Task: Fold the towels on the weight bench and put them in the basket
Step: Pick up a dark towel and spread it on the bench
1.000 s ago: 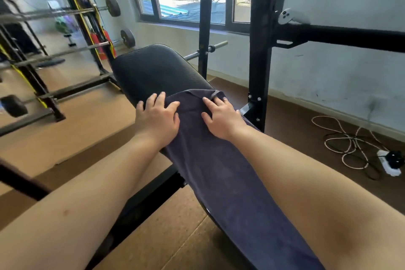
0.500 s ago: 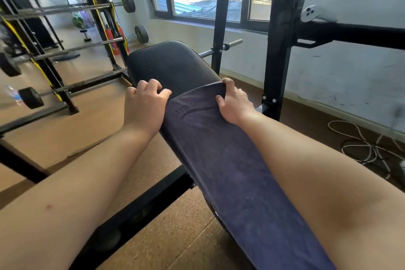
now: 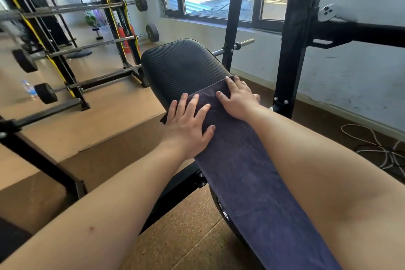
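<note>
Two grips apart: left hand [image 3: 188,120] and right hand [image 3: 237,101] flat on the towel [image 3: 252,177] atop the bench [image 3: 182,61]

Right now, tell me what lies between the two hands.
In the head view, only a strip of dark towel separates the left hand and the right hand.

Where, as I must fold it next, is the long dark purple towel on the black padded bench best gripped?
Pinch the two far corners of the dark purple towel, one from each long side. It lies flat along the black padded bench, far edge under the flat left hand and right hand; its left corner overhangs.
</note>
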`<state>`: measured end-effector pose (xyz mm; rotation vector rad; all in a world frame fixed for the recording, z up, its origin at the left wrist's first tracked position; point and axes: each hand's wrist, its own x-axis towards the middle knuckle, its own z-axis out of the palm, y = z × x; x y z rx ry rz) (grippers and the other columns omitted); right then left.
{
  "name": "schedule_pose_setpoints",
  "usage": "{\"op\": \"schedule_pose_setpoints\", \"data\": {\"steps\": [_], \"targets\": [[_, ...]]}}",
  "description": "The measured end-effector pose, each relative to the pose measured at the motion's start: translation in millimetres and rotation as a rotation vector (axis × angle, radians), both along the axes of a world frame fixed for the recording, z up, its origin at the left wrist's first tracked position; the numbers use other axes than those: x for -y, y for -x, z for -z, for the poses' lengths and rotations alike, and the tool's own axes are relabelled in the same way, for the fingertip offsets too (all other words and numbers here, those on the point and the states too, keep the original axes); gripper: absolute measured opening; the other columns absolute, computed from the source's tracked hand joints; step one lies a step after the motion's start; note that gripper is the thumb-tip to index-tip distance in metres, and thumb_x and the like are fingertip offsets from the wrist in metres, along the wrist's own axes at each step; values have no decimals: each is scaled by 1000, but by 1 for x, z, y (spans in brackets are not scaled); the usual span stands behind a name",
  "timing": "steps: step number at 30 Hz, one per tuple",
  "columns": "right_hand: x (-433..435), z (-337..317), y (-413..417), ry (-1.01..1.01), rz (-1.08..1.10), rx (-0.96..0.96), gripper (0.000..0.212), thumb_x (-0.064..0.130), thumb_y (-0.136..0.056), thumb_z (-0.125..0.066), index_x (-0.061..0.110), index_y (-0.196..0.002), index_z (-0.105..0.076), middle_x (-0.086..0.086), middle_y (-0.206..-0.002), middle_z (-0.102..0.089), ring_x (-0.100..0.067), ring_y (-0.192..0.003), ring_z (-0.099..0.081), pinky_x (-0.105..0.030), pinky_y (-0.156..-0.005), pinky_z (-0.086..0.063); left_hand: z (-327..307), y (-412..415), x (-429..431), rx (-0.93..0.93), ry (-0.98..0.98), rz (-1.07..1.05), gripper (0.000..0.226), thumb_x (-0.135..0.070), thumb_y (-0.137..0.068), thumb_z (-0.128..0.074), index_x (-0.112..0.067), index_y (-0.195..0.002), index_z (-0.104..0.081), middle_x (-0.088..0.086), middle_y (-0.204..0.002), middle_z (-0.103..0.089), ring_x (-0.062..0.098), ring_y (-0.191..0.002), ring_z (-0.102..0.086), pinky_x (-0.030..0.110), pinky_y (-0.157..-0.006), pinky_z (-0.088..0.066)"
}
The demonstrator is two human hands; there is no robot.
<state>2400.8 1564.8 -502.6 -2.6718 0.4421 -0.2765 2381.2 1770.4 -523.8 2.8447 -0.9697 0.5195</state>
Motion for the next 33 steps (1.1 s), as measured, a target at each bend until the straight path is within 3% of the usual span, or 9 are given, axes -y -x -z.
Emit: {"op": "schedule_pose_setpoints", "data": {"steps": [2,5,11,16,21,26,33], "targets": [[5,2,2,-93,59,-42,80,77,-92,-38,46,-161,-10,8,-173,-2,-28,-157,-12,-61,-119,-15,-1,0,0,-39,-14,-2,69,-64,-99,-30,-35,-160,-16,2,-171,2,29,-156,13,50,-125,10],[12,4,12,-190,116,-63,90,82,-88,-41,43,-162,-7,1,-173,-6,-33,-157,-12,-63,-122,-14,-2,2,1,-64,-8,9,71,-66,-97,-34,-34,-159,-20,4,-171,-1,30,-157,13,54,-123,14],[21,6,61,-109,103,32,85,74,-94,-44,38,-163,-10,-3,-173,-4,-28,-159,-3,-64,-121,-14,-14,20,15,-51,26,36,62,-56,-100,-42,-32,-156,-32,6,-169,-17,27,-158,-2,59,-122,11],[38,4,118,-104,121,19,84,72,-95,-45,38,-163,-11,-4,-172,-9,-27,-158,-5,-62,-120,-18,-25,59,52,-129,61,86,61,-52,-100,-45,-32,-156,-33,5,-167,-25,24,-156,-13,59,-124,1],[62,18,189,-126,146,-4,81,67,-94,-50,34,-162,-20,-5,-170,-20,-28,-156,-18,-58,-120,-26,-23,112,82,-197,86,154,59,-47,-98,-50,-31,-153,-37,2,-161,-34,24,-149,-29,57,-124,-12],[92,58,267,-231,209,-139,78,55,-98,-54,26,-163,-20,-11,-170,-12,-29,-156,-19,-44,-124,-24,5,166,105,-258,-13,238,59,-45,-97,-50,-31,-153,-37,-1,-156,-39,24,-141,-39,53,-120,-22],[131,103,335,-264,320,-330,80,54,-90,-53,21,-158,-30,-17,-155,-43,-39,-139,-45,-48,-114,-40,52,226,123,-329,-90,343,57,-41,-97,-51,-29,-152,-41,-3,-151,-44,23,-135,-46,42,-112,-37]]}}
